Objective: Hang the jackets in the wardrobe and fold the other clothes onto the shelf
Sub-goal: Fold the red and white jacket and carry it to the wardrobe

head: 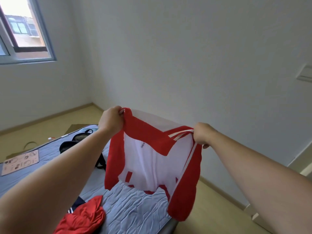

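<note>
The left hand (112,119) and right hand (203,134) had fingers clamped on the shoulders of the jacket (152,159); it hung spread above the bed (131,205). A crumpled red garment (84,217) lay on the bed.

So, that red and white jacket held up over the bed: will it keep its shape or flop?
Probably floppy: the red and white jacket sags between the left hand and right hand, sleeves dangling. Likely light, since two pinch grips hold it up. It may swing or fold when moved.
</note>
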Motion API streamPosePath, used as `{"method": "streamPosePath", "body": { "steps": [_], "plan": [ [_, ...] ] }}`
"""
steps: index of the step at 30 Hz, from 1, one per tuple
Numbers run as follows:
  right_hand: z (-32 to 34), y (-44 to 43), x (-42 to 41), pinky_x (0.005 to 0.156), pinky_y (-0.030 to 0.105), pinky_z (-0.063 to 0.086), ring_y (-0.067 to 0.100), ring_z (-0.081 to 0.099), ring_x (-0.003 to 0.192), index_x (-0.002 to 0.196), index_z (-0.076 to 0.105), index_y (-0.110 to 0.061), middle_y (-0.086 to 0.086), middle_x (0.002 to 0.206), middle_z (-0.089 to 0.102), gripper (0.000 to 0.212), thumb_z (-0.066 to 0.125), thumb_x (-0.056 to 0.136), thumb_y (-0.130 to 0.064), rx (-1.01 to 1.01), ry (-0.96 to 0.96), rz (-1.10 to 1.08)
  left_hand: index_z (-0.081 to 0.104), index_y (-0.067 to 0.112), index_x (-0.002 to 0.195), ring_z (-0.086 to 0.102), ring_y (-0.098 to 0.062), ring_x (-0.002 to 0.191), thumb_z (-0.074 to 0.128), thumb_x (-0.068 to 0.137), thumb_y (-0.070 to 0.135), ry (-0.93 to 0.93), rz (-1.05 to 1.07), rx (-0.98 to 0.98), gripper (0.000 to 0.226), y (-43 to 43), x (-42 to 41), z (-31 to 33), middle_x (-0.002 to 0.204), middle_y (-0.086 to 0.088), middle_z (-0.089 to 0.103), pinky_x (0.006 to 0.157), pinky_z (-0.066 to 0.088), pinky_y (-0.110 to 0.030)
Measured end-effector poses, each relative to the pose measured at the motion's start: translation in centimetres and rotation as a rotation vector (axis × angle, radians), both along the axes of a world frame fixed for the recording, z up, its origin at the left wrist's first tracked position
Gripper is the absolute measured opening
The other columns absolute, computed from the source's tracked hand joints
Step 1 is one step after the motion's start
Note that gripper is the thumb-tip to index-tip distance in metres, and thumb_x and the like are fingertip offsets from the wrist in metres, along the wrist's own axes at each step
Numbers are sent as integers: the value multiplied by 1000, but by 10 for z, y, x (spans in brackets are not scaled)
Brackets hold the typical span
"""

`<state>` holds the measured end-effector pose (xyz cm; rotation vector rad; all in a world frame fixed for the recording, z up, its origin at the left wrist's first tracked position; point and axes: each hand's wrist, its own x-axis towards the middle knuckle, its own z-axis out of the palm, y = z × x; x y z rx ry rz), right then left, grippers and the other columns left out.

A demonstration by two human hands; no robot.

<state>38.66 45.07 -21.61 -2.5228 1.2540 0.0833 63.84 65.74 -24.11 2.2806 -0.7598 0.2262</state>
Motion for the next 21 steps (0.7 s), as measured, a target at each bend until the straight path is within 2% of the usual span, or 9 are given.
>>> {"method": "streamPosePath", "body": {
  "steps": [2, 4, 6, 7, 9, 12, 14, 17, 21],
  "plan": [
    [0, -4, 0, 62, 49, 63, 37, 66, 63, 90, 65, 3, 25, 87, 64, 24, 43, 92, 10, 118, -142, -138, 61, 8, 81, 64, -37, 71, 47, 95, 12, 164, -18, -114, 20, 3, 2, -4, 80, -15, 63, 55, 54, -34],
    [-4, -6, 3, 49, 44, 60, 38, 64, 69, 95, 66, 1, 22, 99, 62, 24, 44, 93, 11, 328, -425, -289, 64, 8, 91, 70, -38, 67, 48, 100, 22, 404, -50, -235, 23, 6, 1, -6, 94, -20, 67, 57, 61, -40],
    [-9, -7, 5, 48, 42, 60, 42, 66, 79, 103, 66, -1, 17, 113, 60, 25, 43, 96, 6, 402, -651, -399, 64, 6, 97, 73, -38, 69, 46, 102, 34, 417, -49, -227, 34, 10, 2, -8, 96, -18, 68, 67, 62, -49],
    [-11, -8, 7, 56, 43, 62, 43, 67, 82, 105, 66, -2, 16, 113, 62, 26, 42, 97, 3, 322, -694, -392, 64, 5, 96, 72, -39, 74, 45, 103, 37, 335, -40, -191, 37, 12, 2, -8, 94, -19, 68, 71, 60, -49],
    [-14, -9, 8, 75, 39, 60, 39, 67, 90, 101, 68, -3, 17, 105, 68, 27, 41, 94, -1, 122, -715, -284, 61, 3, 94, 65, -40, 84, 45, 103, 34, 136, -14, -122, 37, 18, 1, -7, 92, -21, 68, 74, 52, -43],
    [-19, -11, 6, 74, 33, 48, 32, 62, 89, 96, 65, -5, 13, 98, 68, 26, 40, 89, -1, 15, -677, -174, 61, 0, 100, 61, -41, 88, 42, 105, 22, -42, -108, 42, 30, 25, 0, -12, 93, -23, 68, 75, 46, -44],
    [-25, -12, 3, 72, 32, 45, 30, 59, 87, 95, 61, -6, 12, 96, 65, 25, 39, 87, 1, -72, -623, -124, 63, 0, 101, 63, -41, 88, 39, 105, 18, -83, -139, 136, 30, 30, -2, -16, 92, -22, 69, 78, 47, -45],
    [-41, -11, -5, 78, 40, 50, 36, 56, 92, 92, 53, -5, 17, 96, 62, 18, 38, 85, 3, -200, -539, 11, 66, 4, 99, 64, -39, 83, 36, 106, 20, -87, -109, 251, 35, 39, -7, -24, 84, -18, 68, 70, 45, -37],
    [-59, -17, -11, 79, 40, 51, 40, 61, 94, 96, 55, -6, 21, 101, 65, 13, 43, 90, -9, -154, -387, 102, 66, 4, 105, 65, -36, 87, 30, 107, 18, 17, -77, 294, 39, 54, -17, -45, 94, -17, 71, 72, 47, -38]
  ]
}}
